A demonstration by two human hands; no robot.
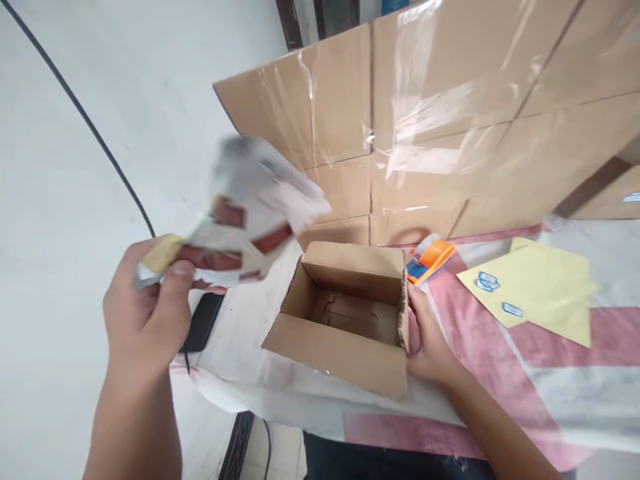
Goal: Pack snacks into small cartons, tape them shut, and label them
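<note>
My left hand (155, 300) is closed on a crumpled, printed plastic packet (270, 193), raised to the left of a small cardboard box and blurred by motion. The open cardboard box (335, 353) rests on the cloth-covered table with its flaps spread, and only slot cuts show on its bottom. At the box's right end, my right hand (425, 340) grips the side wall; some of its fingers are hidden behind the cardboard.
Large cartons (440, 127) wrapped in clear film stand behind the table. An orange tape dispenser (433, 257) and yellow sheets (545, 287) with small labels lie on the right. A dark phone (204, 323) lies on the left, near a black cable (85, 117).
</note>
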